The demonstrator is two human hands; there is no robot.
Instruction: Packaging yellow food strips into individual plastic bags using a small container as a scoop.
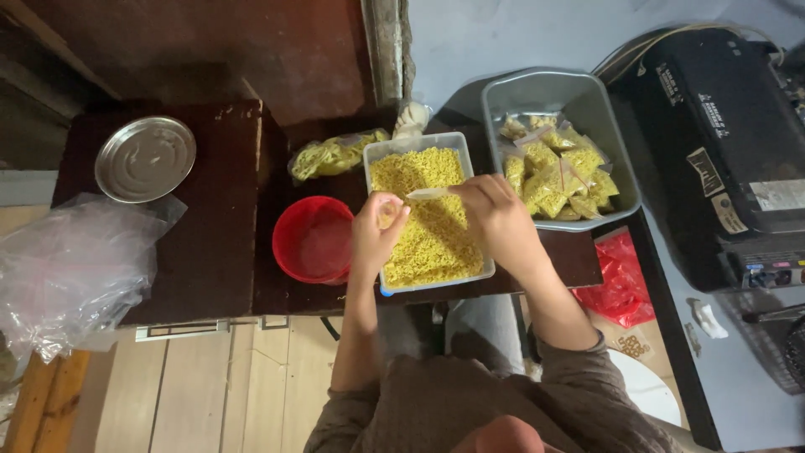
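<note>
A clear rectangular container (376, 155) full of yellow noodle snack stands on the dark table in front of me. Above it my left hand (375, 231) holds a small clear bag (386, 210) with some snack in it. My right hand (496, 220) grips a pale spoon (428, 194) whose tip points at the bag's mouth. A grey tub (553, 88) at the right holds several filled, sealed snack bags (555, 172).
A red bowl (314, 239) sits left of the container. A larger bag of yellow snack (332, 154) lies behind it. A round steel plate (145, 158) and crumpled clear plastic (71, 273) are at the left. A black machine (721, 143) and red plastic (620, 281) are at the right.
</note>
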